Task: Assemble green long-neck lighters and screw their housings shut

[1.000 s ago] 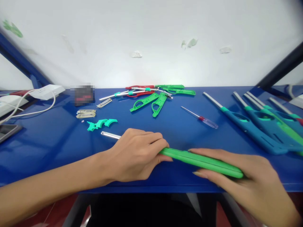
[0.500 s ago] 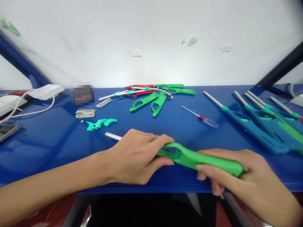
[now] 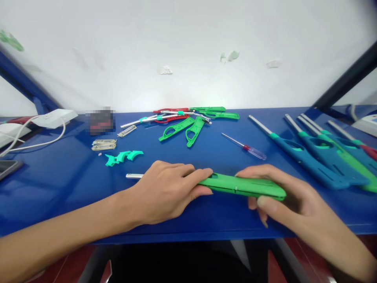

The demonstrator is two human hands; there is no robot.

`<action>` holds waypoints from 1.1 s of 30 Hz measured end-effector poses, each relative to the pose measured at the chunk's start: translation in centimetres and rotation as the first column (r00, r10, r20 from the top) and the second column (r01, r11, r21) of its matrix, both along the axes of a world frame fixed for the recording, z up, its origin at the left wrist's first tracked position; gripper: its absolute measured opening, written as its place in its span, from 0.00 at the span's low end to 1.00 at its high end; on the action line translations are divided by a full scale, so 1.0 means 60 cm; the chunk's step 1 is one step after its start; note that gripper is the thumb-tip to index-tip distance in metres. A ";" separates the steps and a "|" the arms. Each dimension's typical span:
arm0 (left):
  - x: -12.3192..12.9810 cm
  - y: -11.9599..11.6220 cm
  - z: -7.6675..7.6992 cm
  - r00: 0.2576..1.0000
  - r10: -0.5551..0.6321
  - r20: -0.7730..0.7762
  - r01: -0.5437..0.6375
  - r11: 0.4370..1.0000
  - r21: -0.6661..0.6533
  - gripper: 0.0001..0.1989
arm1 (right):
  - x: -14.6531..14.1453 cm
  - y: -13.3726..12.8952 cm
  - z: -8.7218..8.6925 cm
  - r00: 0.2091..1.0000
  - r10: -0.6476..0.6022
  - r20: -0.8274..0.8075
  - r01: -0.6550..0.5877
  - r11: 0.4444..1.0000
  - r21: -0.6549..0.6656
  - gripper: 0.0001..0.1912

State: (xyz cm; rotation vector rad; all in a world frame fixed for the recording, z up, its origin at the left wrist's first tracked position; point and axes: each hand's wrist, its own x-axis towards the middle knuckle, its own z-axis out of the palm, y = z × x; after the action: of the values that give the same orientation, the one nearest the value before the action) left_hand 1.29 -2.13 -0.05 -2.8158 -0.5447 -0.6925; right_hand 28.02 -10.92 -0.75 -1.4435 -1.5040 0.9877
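A green long-nosed gas lighter [image 3: 235, 185] lies crosswise between my two hands, its side seam facing me. My left hand [image 3: 171, 192] is closed over the front part, hiding the collar and much of the trigger opening. The metal tube tip [image 3: 133, 176] sticks out to the left of that hand. My right hand [image 3: 282, 196] grips the handle's end, thumb on the near side and fingers behind and below. Beyond my left hand lie several turquoise triggers [image 3: 123, 157]. A screwdriver [image 3: 246, 147] with a clear and red handle rests beyond the lighter.
Green shell halves [image 3: 194, 131], red shell halves [image 3: 173, 110] and metal tubes [image 3: 147, 118] lie near the wall. Clear fuel tanks [image 3: 104, 144] sit at left, with a phone [image 3: 10, 168] and white cable [image 3: 63, 129]. Several whole lighters [image 3: 309, 159] lie at right.
The lighter has been rolled about its length, so its seam edge now faces me and the trigger opening shows less. Both hands keep hold; my right hand has shifted slightly left and up.
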 end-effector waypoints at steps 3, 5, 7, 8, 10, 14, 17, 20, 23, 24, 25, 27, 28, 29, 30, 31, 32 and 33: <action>0.000 -0.002 0.002 1.000 0.020 -0.019 -0.021 0.999 -0.043 0.20 | -0.007 0.001 -0.003 0.987 -0.074 0.144 0.053 0.988 0.144 0.15; 0.000 -0.002 0.002 0.999 0.026 -0.023 -0.028 0.998 -0.053 0.19 | -0.010 0.001 -0.008 0.973 -0.105 0.204 0.057 0.972 0.229 0.12; -0.002 -0.001 0.000 1.000 0.018 -0.001 -0.018 0.999 -0.044 0.18 | -0.011 -0.001 -0.013 0.965 -0.112 0.238 0.042 0.958 0.282 0.12; -0.002 0.001 -0.002 1.000 0.006 0.014 -0.005 0.999 -0.041 0.18 | -0.011 -0.003 -0.015 0.962 -0.110 0.249 0.031 0.954 0.298 0.11; -0.004 0.003 -0.004 0.999 -0.016 0.043 0.017 0.999 -0.037 0.16 | -0.011 -0.007 -0.016 0.956 -0.102 0.274 0.007 0.944 0.329 0.11; -0.004 0.002 -0.003 0.996 -0.048 0.073 0.049 0.999 -0.016 0.13 | -0.013 -0.013 -0.013 0.943 -0.106 0.315 -0.032 0.915 0.402 0.09; -0.002 -0.003 0.000 0.994 -0.071 0.088 0.073 0.997 -0.013 0.11 | -0.013 -0.014 -0.015 0.944 -0.095 0.315 -0.051 0.904 0.425 0.10; -0.002 -0.006 0.002 0.989 -0.096 0.108 0.099 0.995 -0.023 0.10 | -0.009 -0.016 -0.020 0.941 -0.060 0.334 -0.089 0.905 0.416 0.14; -0.004 -0.005 0.002 0.986 -0.105 0.127 0.108 0.994 -0.015 0.09 | -0.004 -0.019 -0.024 0.941 -0.057 0.333 -0.101 0.893 0.439 0.16; -0.005 -0.005 0.002 0.985 -0.107 0.133 0.110 0.994 -0.014 0.09 | -0.004 -0.020 -0.025 0.943 -0.056 0.327 -0.103 0.887 0.449 0.17; -0.005 -0.005 0.001 0.985 -0.110 0.135 0.113 0.993 -0.018 0.08 | -0.003 -0.021 -0.025 0.945 -0.057 0.322 -0.102 0.883 0.457 0.17; -0.006 -0.004 0.000 0.984 -0.115 0.138 0.120 0.992 -0.030 0.08 | -0.003 -0.021 -0.024 0.944 -0.047 0.326 -0.115 0.880 0.461 0.17; -0.006 -0.004 -0.001 0.984 -0.115 0.140 0.121 0.992 -0.034 0.08 | -0.004 -0.020 -0.024 0.942 -0.036 0.333 -0.127 0.882 0.454 0.17; -0.006 -0.005 -0.002 0.983 -0.114 0.142 0.120 0.992 -0.036 0.07 | -0.004 -0.020 -0.024 0.942 -0.026 0.336 -0.135 0.884 0.447 0.17; -0.006 -0.005 -0.003 0.983 -0.115 0.146 0.121 0.992 -0.035 0.07 | -0.005 -0.019 -0.024 0.944 -0.020 0.329 -0.137 0.884 0.447 0.17; -0.006 -0.005 -0.004 0.981 -0.118 0.154 0.124 0.992 -0.029 0.06 | -0.005 -0.019 -0.025 0.949 -0.020 0.315 -0.132 0.882 0.453 0.17; -0.006 -0.005 -0.004 0.979 -0.122 0.162 0.127 0.992 -0.023 0.06 | -0.005 -0.019 -0.025 0.954 -0.023 0.300 -0.124 0.880 0.459 0.16; -0.006 -0.005 -0.005 0.978 -0.126 0.168 0.132 0.991 -0.021 0.06 | -0.006 -0.019 -0.026 0.957 -0.027 0.290 -0.115 0.878 0.464 0.16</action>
State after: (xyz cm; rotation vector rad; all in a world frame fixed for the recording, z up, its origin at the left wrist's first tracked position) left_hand 0.95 -2.44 -0.36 -2.8592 -0.4043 -0.9588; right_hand 27.67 -12.06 -2.28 -1.2246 -1.8416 0.3855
